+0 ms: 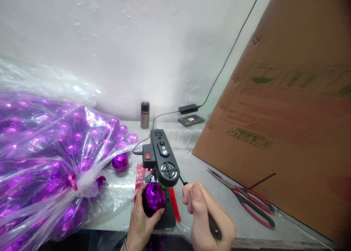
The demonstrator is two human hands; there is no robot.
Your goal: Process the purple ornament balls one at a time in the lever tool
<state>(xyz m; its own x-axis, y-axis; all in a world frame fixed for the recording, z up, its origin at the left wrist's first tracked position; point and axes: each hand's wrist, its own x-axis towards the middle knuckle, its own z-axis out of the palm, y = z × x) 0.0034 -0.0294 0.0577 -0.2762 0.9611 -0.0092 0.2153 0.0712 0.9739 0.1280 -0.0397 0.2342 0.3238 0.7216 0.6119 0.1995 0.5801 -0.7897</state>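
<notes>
My left hand grips a faceted purple ball and holds it under the head of a small black press machine standing on a black base. My right hand is closed around the machine's black lever handle, which runs from the machine's head down to the right. A loose purple ball lies on the table to the left of the machine.
A large clear plastic bag full of purple balls fills the left. Red-handled scissors lie to the right. A big cardboard sheet leans at right. A small metal can, a power adapter and a flat black device sit by the wall.
</notes>
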